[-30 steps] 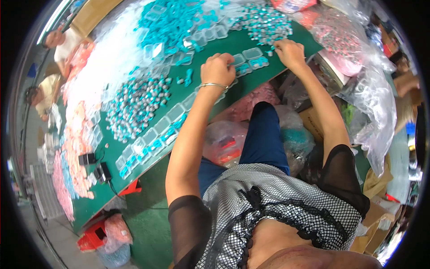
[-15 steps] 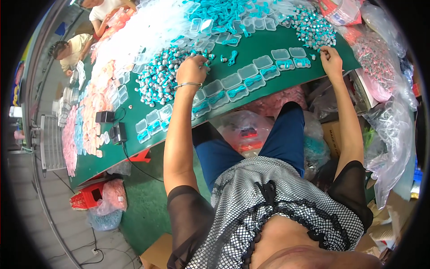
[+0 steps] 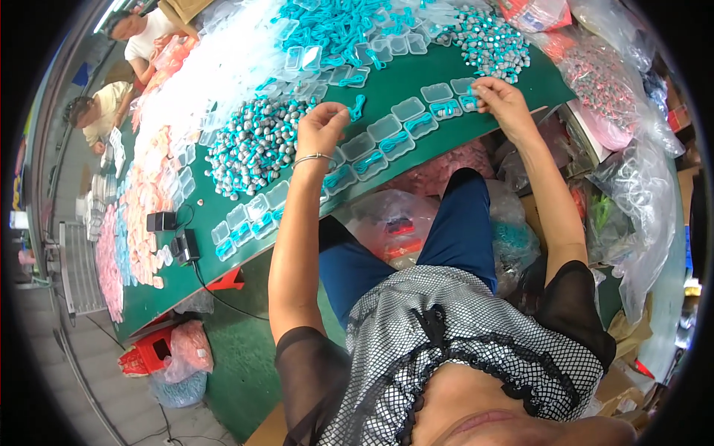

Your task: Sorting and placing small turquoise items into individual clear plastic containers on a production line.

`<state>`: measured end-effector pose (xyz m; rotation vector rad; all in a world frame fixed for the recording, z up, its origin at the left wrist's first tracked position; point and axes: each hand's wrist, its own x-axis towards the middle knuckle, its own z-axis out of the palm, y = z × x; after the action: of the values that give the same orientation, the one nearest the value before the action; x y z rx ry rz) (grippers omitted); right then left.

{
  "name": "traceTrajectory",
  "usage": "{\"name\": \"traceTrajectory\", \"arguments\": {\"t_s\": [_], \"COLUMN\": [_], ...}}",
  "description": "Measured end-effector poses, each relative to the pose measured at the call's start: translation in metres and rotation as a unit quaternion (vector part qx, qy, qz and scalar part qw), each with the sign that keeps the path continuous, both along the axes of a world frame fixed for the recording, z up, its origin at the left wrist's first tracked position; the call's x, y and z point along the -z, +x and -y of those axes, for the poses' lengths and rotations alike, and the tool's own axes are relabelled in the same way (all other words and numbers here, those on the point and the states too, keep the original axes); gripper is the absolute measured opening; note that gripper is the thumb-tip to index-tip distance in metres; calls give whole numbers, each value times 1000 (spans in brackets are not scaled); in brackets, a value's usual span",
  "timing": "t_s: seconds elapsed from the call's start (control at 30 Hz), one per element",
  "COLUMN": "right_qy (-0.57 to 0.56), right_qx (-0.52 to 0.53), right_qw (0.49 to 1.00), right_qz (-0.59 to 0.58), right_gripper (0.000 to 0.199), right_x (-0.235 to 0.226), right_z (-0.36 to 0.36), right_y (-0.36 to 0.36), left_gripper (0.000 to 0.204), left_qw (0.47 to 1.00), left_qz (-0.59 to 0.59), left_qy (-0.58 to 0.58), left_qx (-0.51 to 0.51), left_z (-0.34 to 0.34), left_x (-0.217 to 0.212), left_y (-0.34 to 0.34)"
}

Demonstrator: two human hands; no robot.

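Observation:
My left hand (image 3: 321, 132) is pinched closed at the right edge of a heap of small grey-and-teal plugs (image 3: 249, 149). What sits between its fingertips is too small to make out. Beside those fingers lies a loose teal cord bundle (image 3: 358, 108). A row of clear plastic cases (image 3: 390, 128) with raised lids runs along the table's near edge, teal cords coiled inside. One case (image 3: 446, 110) near the right end also holds plugs. Over the rightmost case (image 3: 468, 102), my right hand (image 3: 506, 104) has its fingers drawn together, partly covering it; its contents are hidden.
On the green table (image 3: 405, 82), another plug heap (image 3: 494, 44) lies at the far right, beyond it bagged parts (image 3: 606, 85). Teal cords (image 3: 327, 30) pile at the back. Black adapters (image 3: 184, 245) sit at the left. Two people (image 3: 97, 119) work at the far left.
My right hand has come left from beside the right-hand plug heap to the rightmost case. My left hand has shifted off the plug heap toward its right edge. The whole view has turned slightly.

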<state>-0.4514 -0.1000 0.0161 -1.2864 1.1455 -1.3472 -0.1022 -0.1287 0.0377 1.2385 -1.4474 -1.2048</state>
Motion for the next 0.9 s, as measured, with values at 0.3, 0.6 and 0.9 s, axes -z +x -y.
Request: {"name": "traceTrajectory", "arguments": {"t_s": [0.3, 0.6, 0.9], "right_qy": [49, -236, -279], "right_qx": [-123, -44, -10], "right_qw": [991, 899, 840], "right_qz": [15, -367, -465], "right_gripper": [18, 14, 8], "right_x": [-9, -2, 8], "right_z": [-15, -11, -9], "right_y": [49, 67, 65], "left_gripper": [12, 10, 4], "left_qw": [987, 940, 888], "left_qz": [106, 233, 355], "left_qy": [-113, -248, -291], "left_qx": [38, 9, -10], "left_z": [-18, -24, -31], "left_x": [11, 24, 26], "left_y": [-75, -96, -97]}}
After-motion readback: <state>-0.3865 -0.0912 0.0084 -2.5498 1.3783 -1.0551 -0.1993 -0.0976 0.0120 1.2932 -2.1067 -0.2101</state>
